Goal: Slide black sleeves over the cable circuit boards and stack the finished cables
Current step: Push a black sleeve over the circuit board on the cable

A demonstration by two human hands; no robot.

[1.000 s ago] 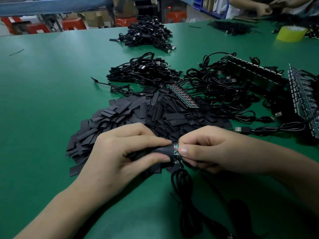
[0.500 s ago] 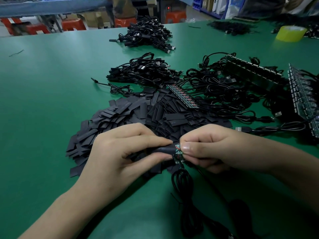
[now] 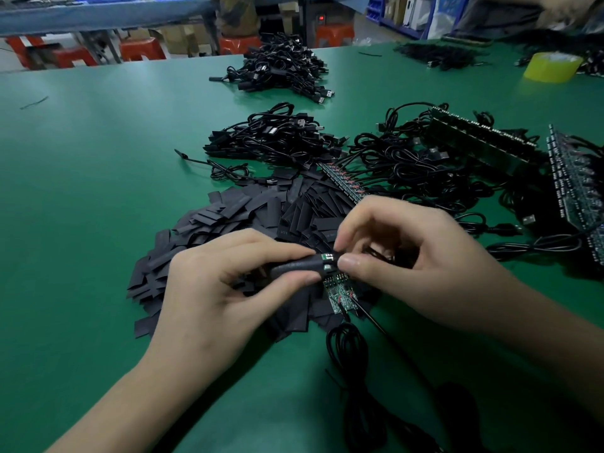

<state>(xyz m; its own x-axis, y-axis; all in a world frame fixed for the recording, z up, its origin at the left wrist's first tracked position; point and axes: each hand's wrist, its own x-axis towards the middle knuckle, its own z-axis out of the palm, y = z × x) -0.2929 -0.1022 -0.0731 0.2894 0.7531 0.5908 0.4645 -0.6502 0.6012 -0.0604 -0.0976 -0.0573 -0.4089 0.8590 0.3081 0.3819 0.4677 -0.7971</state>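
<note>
My left hand point(image 3: 215, 289) pinches a black sleeve point(image 3: 294, 267) between thumb and fingers. A small green circuit board point(image 3: 327, 258) pokes out of the sleeve's right end, and my right hand point(image 3: 408, 256) pinches that end with thumb and forefinger. More green boards point(image 3: 340, 294) hang just below, with a black cable point(image 3: 349, 364) trailing toward me. A heap of loose black sleeves point(image 3: 235, 217) lies under and behind my hands. Stacked cables point(image 3: 271, 138) sit further back at centre.
A second cable pile point(image 3: 281, 70) lies at the far centre of the green table point(image 3: 81, 191). Tangled cables with board strips point(image 3: 474, 142) fill the right side. A yellow tape roll point(image 3: 552, 67) stands far right. Red stools point(image 3: 143, 49) line the far edge.
My right hand's fingers have lifted and spread somewhat, and the boards below the sleeve now show more plainly. The sleeve stays pinched in my left hand.
</note>
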